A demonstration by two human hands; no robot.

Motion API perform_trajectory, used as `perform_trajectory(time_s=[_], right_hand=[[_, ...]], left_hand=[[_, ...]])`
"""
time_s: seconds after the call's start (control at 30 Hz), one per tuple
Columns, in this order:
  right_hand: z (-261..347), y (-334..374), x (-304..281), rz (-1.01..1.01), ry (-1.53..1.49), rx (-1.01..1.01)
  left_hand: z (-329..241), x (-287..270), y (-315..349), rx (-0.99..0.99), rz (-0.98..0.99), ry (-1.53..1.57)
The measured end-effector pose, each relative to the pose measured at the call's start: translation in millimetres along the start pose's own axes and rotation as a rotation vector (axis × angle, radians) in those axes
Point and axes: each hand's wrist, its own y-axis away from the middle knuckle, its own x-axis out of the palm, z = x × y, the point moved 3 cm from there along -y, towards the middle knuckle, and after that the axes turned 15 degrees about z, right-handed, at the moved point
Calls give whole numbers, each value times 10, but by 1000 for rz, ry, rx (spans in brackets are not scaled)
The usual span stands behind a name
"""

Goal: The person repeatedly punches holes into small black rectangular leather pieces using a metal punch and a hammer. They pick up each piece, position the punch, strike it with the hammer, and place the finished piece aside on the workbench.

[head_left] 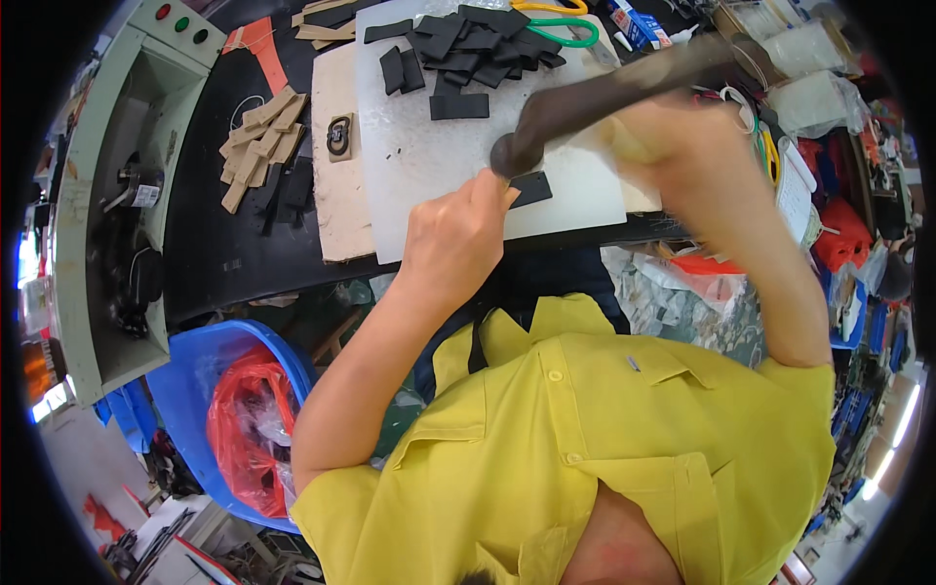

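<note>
My right hand (648, 136), smeared by motion, grips a dark hammer (614, 93) that slants across the board. One end of the hammer comes down right over the fingertips of my left hand (453, 224). That hand is closed in a pinch; what it holds upright is hidden by the hammer and fingers. Just beside the pinch, a short black strap piece (531, 189) lies flat on the white cutting board (429, 185). Farther back on the board is a loose pile of similar black pieces (478, 44), with one piece (459, 105) at its near edge.
Tan strips (261, 141) and black strips (285, 193) lie left of the board on the black table (224, 258). A small black buckle-like part (338, 136) sits on the beige board (341, 210). Green-handled scissors (565, 37) lie behind. A blue bin (185, 380) stands below left.
</note>
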Motion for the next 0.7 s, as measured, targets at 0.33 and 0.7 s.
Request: perform_trajectory(time_s=[0.33, 0.7], right_hand=[[90, 119, 640, 304, -250, 111], [138, 123, 659, 311, -203, 50]], left_hand=[[26, 27, 115, -55, -9, -9], [287, 14, 104, -262, -56, 656]])
